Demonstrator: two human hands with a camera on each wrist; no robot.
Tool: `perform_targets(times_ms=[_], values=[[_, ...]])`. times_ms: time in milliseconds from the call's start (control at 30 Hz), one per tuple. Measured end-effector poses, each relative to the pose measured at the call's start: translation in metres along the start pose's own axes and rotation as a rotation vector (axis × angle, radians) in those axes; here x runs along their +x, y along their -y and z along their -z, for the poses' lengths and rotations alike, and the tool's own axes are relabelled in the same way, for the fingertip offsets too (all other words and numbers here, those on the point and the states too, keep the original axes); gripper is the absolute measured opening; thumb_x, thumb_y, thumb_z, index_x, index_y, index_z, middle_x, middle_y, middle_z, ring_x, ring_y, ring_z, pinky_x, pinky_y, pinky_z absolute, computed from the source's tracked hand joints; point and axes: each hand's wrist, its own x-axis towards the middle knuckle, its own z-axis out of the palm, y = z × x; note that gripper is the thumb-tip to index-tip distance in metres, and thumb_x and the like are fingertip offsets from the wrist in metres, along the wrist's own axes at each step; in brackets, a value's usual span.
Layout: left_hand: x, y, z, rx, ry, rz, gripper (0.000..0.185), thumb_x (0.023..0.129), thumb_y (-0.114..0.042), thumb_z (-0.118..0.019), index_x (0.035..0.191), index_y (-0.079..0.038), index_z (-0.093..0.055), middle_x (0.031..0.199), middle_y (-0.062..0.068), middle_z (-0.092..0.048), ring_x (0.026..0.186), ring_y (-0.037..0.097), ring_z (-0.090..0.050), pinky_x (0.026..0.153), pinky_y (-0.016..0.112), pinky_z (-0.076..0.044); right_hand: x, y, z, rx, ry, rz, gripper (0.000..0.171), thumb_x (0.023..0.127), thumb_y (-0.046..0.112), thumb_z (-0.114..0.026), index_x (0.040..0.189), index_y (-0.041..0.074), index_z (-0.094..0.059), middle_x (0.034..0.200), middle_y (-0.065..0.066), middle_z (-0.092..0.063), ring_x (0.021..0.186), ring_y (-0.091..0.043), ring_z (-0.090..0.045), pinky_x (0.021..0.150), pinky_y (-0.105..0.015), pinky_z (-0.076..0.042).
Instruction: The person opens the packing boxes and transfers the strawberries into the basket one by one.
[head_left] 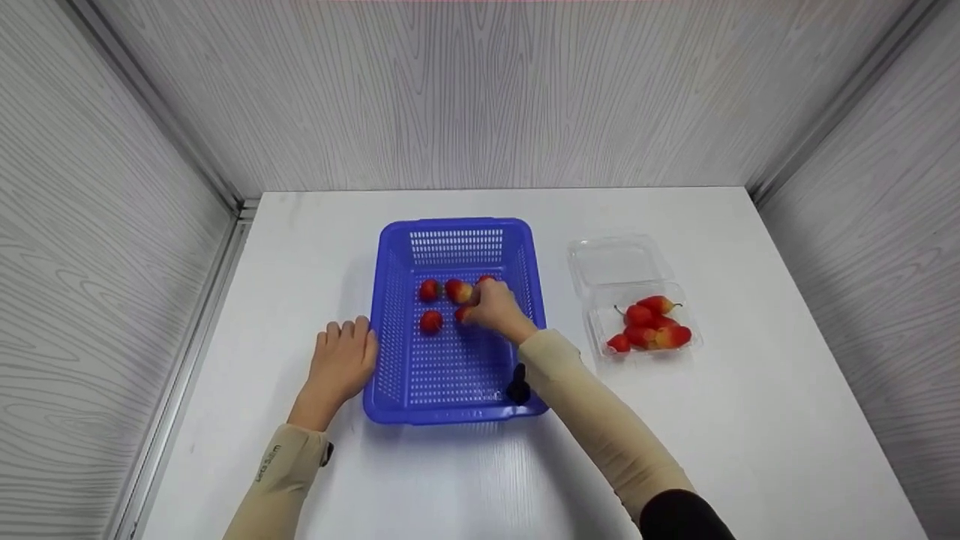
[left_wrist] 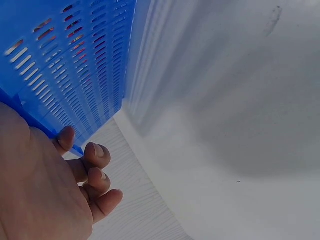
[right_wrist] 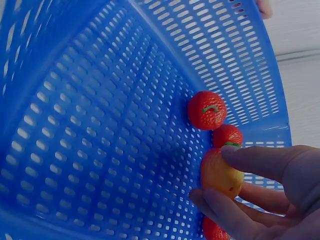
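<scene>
The right hand (head_left: 495, 306) pinches a small red-and-yellow fruit (right_wrist: 220, 172) between thumb and fingers inside a blue plastic basket (head_left: 457, 415) with lots of little holes, near other small red fruits (head_left: 431, 322), while the left hand (head_left: 345, 360), fingers loosely bent, touches the basket's side on the white table (head_left: 750, 420).
</scene>
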Motion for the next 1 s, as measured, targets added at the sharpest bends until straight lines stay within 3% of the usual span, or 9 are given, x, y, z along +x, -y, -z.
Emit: perform_targets(times_ms=[367,600,833,1000], values=[[0.001,0.001,0.0,0.011,0.012,0.007,0.025,0.105,-0.022,-0.033,0.104,-0.001,-0.045,0.086,0.016,-0.046,0.082,0.036,-0.041,0.074,0.048,-0.033,0.006,0.003,-0.015,-0.193,0.055,-0.019,0.034,0.074,0.008,-0.085,0.102,-0.001,-0.068,0.089,-0.009,-0.063,0.081,-0.026,-0.059,0.076,-0.04,-0.052],[0.002,0.0,-0.001,0.018,0.021,0.013,0.026,0.105,-0.022,-0.032,0.106,0.001,-0.046,0.088,0.017,-0.047,0.084,0.037,-0.042,0.075,0.049,-0.034,0.007,-0.001,-0.019,-0.187,0.048,-0.012,0.034,0.071,0.008,-0.086,0.097,0.003,-0.064,0.085,-0.006,-0.06,0.079,-0.024,-0.058,0.073,-0.037,-0.05],[0.002,0.001,-0.001,0.009,0.013,0.001,0.026,0.105,-0.022,-0.032,0.105,0.001,-0.046,0.088,0.017,-0.047,0.083,0.036,-0.042,0.075,0.049,-0.034,0.002,0.005,-0.007,-0.205,0.013,0.007,0.041,0.069,0.013,-0.089,0.103,0.0,-0.069,0.092,-0.008,-0.064,0.085,-0.027,-0.061,0.079,-0.042,-0.052],[0.001,0.0,-0.001,0.008,-0.003,0.002,0.026,0.105,-0.021,-0.033,0.105,0.001,-0.046,0.088,0.018,-0.047,0.083,0.037,-0.042,0.075,0.05,-0.034,-0.004,0.011,0.012,-0.213,-0.014,0.037,0.04,0.07,0.019,-0.089,0.099,0.0,-0.07,0.088,-0.006,-0.063,0.08,-0.024,-0.059,0.074,-0.04,-0.051]])
